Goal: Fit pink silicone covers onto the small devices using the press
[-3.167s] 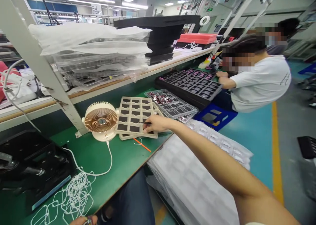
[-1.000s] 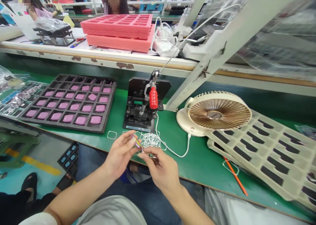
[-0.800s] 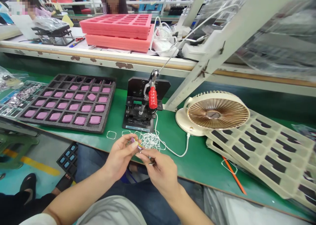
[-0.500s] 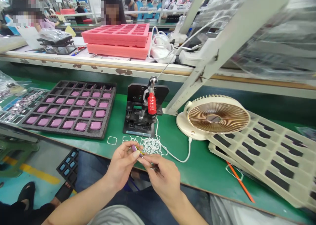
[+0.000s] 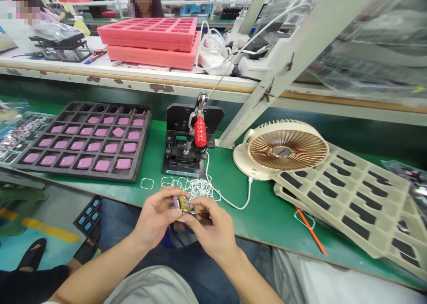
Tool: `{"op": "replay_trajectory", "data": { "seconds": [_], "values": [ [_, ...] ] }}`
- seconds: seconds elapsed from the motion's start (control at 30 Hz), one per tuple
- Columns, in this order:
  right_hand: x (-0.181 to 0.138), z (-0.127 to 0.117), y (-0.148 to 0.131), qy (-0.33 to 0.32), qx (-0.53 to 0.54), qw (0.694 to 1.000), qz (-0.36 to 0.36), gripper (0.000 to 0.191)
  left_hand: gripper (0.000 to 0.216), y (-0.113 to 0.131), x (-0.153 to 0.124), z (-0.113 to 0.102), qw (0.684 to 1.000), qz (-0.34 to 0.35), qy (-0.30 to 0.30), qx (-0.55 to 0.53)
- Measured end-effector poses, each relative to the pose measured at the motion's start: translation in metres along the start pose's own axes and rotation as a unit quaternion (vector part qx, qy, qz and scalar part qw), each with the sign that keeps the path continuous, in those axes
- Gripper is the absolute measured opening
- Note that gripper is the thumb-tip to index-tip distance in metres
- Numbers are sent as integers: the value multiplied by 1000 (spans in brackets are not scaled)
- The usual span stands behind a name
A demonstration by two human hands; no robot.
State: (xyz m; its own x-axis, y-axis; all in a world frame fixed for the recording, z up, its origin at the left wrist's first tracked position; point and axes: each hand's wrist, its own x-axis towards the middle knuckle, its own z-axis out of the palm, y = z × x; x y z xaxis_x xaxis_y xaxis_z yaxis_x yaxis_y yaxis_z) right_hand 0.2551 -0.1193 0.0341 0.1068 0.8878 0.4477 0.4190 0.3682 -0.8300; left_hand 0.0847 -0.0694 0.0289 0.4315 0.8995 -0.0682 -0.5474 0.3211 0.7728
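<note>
Just over the bench's front edge, my left hand [image 5: 154, 215] is closed on a small purple watch-like case [image 5: 182, 203], thumb in front and fingers behind. Its inner side faces me, with yellow and silver parts showing. My right hand [image 5: 211, 219] is closed at the right end of the case, thumb and fingertips close together. Whatever those fingers grip is mostly hidden. Beyond my hands lies a heap of thin white ring gaskets [image 5: 200, 188], and one separate white ring gasket [image 5: 147, 183] is left of it.
A black toggle-clamp press [image 5: 187, 144] with a red handle stands behind the gaskets. To the left is a foam tray [image 5: 138, 162] of purple cases. A fan [image 5: 283, 150], beige trays [image 5: 363, 197] and an orange stick [image 5: 312, 233] are on the right.
The purple case has turned so that its yellow and silver inner side now faces me more. My right fingers have shifted at its right end. The whole view has moved slightly.
</note>
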Motion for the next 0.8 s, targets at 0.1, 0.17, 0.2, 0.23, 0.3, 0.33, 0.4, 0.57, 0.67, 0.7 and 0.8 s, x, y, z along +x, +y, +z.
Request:
{"op": "replay_trajectory", "data": {
  "seconds": [0.1,0.17,0.2,0.23,0.3,0.33,0.4,0.57,0.67,0.7,0.8],
  "values": [
    [-3,-4,0,-64,36,995,74,35,40,0,-1,-6,1000,19,-5,18],
    [-2,-7,0,-85,40,991,96,40,40,0,-1,-9,999,36,-21,34],
    [-2,-8,-1,-88,35,991,95,43,39,-1,-2,-10,998,42,-36,41],
    [-1,-10,-2,-95,27,991,85,48,38,-1,-3,-11,996,48,-53,50],
    [0,-12,-5,-108,13,993,46,54,38,-1,-5,-12,992,66,-81,72],
    [1,-13,-7,-114,12,993,23,55,37,0,-6,-11,990,76,-88,84],
    [3,-13,-8,-122,15,992,-11,56,37,2,-6,-11,986,95,-91,104],
    [2,-7,-6,-102,29,994,-10,57,37,1,-4,-14,987,94,-77,106],
    [-23,-7,-18,-68,48,995,51,51,44,-9,-16,-10,998,-6,-13,63],
    [-36,-8,-23,-54,55,993,85,53,48,-13,-22,-8,997,-62,14,53],
    [-81,-26,-26,9,-37,977,209,46,52,-24,-31,-4,973,-202,76,83]
  ]
}}
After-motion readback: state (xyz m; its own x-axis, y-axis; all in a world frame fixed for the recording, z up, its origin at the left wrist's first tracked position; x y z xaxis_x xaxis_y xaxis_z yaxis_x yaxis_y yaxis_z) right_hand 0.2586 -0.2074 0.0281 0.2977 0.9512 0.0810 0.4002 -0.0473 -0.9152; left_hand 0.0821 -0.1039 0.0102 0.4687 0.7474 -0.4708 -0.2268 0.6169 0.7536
